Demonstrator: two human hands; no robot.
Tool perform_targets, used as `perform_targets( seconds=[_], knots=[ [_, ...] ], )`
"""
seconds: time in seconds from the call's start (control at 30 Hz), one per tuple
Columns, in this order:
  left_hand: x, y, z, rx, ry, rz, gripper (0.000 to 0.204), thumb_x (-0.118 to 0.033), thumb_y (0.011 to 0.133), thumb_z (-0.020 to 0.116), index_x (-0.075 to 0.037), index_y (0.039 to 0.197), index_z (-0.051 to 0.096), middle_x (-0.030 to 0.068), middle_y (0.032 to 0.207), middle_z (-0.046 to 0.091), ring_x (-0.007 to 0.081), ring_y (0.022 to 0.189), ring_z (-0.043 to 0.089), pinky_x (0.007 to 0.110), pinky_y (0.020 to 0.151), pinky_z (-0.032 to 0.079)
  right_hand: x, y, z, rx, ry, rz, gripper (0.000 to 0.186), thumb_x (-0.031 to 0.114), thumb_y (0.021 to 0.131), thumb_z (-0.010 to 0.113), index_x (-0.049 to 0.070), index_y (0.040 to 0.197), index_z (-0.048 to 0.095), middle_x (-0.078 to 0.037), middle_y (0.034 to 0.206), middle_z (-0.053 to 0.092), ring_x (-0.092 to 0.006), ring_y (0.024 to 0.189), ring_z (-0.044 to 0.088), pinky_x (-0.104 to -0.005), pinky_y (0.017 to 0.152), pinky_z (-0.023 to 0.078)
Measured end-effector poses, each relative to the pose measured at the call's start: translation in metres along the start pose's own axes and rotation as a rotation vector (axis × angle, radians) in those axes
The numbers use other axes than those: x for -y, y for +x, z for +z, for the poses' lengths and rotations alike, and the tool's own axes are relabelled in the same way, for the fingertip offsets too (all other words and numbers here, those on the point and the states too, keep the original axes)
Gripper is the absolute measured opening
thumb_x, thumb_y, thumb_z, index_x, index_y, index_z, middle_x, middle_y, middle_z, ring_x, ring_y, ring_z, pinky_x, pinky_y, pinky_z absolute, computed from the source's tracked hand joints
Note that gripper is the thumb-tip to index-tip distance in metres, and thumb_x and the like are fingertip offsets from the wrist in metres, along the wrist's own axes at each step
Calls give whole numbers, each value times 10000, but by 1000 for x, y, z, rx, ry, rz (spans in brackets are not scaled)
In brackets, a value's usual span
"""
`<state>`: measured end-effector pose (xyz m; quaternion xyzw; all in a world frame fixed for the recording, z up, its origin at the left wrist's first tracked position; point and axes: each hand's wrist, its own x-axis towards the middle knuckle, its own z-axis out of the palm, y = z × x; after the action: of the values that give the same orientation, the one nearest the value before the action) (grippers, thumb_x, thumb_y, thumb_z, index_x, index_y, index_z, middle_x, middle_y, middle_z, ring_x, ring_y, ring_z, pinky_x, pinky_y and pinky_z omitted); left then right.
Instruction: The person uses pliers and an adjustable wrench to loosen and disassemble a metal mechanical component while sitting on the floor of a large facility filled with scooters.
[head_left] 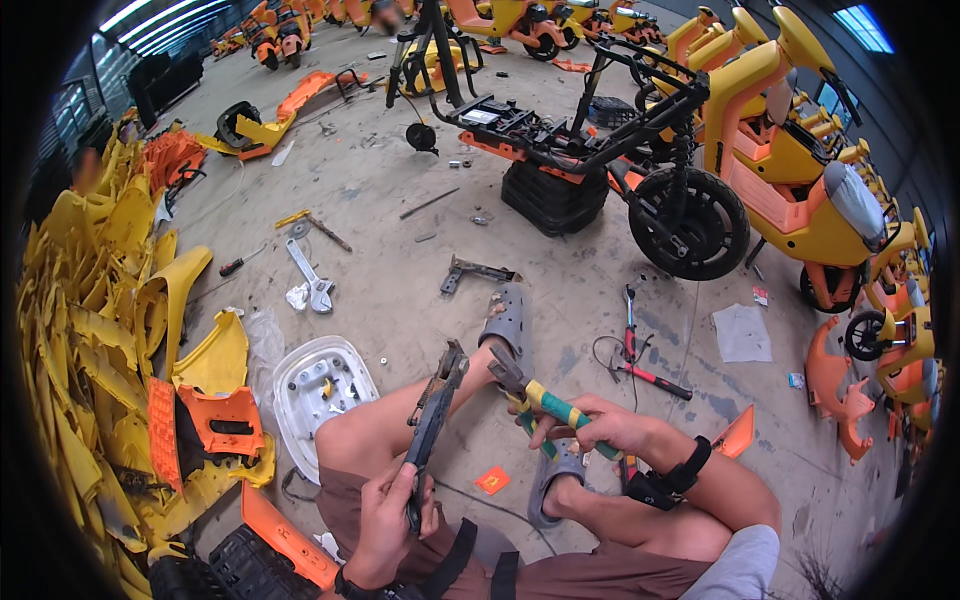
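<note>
My left hand [392, 515] is closed round the lower end of a long, dark, grimy metal bracket [437, 405], held slantwise with its ragged end up. Pliers [553, 405] with green and yellow wrapped handles are gripped in my right hand [605, 425], the fingers wrapped about the handles. Their dark jaws point up and left toward the bracket, apart from it. A similar rusty bracket [478, 273] lies on the floor just past my grey shoe [510, 320].
A white tray [283, 425] of small parts stands left of my knee, beside heaped yellow panels [95, 370]. An adjustable wrench [310, 278], a screwdriver [240, 262] and a red-handled tool [657, 381] lie about. Ahead stands a stripped scooter frame [590, 155]; yellow scooters [775, 190] line the right.
</note>
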<state>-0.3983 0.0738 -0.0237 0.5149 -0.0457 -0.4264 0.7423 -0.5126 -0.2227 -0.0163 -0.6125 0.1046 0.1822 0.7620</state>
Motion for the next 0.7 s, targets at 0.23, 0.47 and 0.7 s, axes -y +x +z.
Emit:
perform_targets(
  seconds=[0.23, 0.47, 0.7],
  knots=[
    [7, -5, 1, 48, -186, -62, 271, -224, 1036, 434, 40, 1022, 496, 90, 748, 506, 156, 423, 504, 290, 397, 403, 3, 6, 24, -113, -651, -196, 668, 95, 678, 552, 64, 1345, 537, -234, 1525, 284, -383, 1353, 371, -400, 1087, 335],
    [14, -10, -3, 62, -264, -69, 287, -238, 1045, 392, 35, 1001, 467, 99, 751, 484, 173, 430, 488, 309, 406, 401, -9, 7, 43, -351, -1124, -274, 704, 105, 688, 584, 58, 1382, 476, -268, 1552, 163, -468, 1432, 162, -588, 1131, 182],
    [15, -13, -4, 79, -327, -87, 336, -258, 1049, 361, 24, 883, 436, 114, 739, 481, 190, 427, 469, 318, 404, 396, -15, 11, 47, -563, -1396, -409, 707, 99, 651, 609, 35, 1343, 473, -293, 1540, 157, -444, 1451, 133, -676, 1100, 104]
  ],
)
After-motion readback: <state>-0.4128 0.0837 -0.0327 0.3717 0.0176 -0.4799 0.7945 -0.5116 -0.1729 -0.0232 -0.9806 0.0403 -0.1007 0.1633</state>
